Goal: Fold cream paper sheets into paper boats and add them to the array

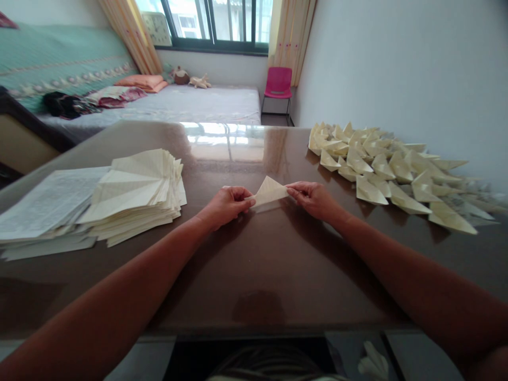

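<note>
A small cream paper boat [270, 191] with a pointed peak is held between both hands over the middle of the brown table. My left hand [234, 203] pinches its left end between thumb and fingers. At the opposite end, my right hand [311, 198] grips the right tip in the same way. Many finished-looking paper boats [383, 166] stand crowded together to the right, beyond my right hand. Left of my left hand lies a thick stack of creased cream paper sheets [135, 185].
Printed sheets [47, 203] lie in a pile at the table's left. The glossy table [254, 275] meets a white wall [416, 69] on the right. Behind it are a bed [226, 103], a pink chair [278, 83] and a window. Something pale [373, 362] shows below the front edge.
</note>
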Action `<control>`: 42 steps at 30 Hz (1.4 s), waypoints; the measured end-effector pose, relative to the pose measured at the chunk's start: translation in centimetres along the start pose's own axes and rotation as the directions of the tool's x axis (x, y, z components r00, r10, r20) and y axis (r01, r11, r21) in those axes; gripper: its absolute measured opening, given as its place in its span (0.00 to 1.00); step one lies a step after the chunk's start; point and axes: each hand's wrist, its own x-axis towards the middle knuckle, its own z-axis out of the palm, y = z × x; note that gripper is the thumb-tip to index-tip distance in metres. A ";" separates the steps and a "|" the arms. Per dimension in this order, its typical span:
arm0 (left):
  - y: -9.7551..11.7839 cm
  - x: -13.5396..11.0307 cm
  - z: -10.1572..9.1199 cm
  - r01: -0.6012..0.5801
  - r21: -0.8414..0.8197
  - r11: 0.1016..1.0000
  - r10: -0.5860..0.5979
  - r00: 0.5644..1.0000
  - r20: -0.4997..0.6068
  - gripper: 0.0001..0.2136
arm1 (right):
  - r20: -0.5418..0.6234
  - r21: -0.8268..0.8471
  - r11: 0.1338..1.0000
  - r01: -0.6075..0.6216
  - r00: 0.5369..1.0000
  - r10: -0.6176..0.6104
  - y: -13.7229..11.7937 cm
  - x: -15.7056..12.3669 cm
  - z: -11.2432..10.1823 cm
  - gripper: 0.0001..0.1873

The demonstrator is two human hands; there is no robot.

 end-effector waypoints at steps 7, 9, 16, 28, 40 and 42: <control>0.2 -0.1 0.1 0.023 -0.075 0.997 -0.022 1.000 0.012 0.14 | 0.090 -0.110 0.991 0.070 0.994 -0.060 -0.3 0.0 -0.1 0.23; 0.0 0.0 0.0 0.034 -0.124 0.992 -0.031 0.999 0.026 0.14 | 0.081 -0.103 0.993 0.050 0.996 -0.041 -0.4 0.0 -0.2 0.23; -0.5 0.4 0.5 -0.067 -0.202 0.977 0.040 0.990 -0.136 0.07 | 0.086 -0.005 0.997 -0.072 0.994 0.072 -0.6 -0.2 0.0 0.24; -0.2 0.2 0.8 -0.030 -0.244 0.969 0.008 0.996 -0.090 0.14 | -0.042 0.125 0.988 -0.086 0.995 0.092 -0.7 -0.4 0.5 0.26; -0.1 0.4 0.6 0.000 -0.673 0.740 -0.087 0.992 -0.096 0.20 | -0.124 0.197 0.980 -0.032 0.991 0.058 -0.3 -0.3 0.5 0.23; -0.2 0.4 0.6 -0.008 -0.682 0.731 -0.084 0.991 -0.102 0.20 | -0.136 0.202 0.979 -0.025 0.989 0.054 -0.4 -0.3 0.4 0.22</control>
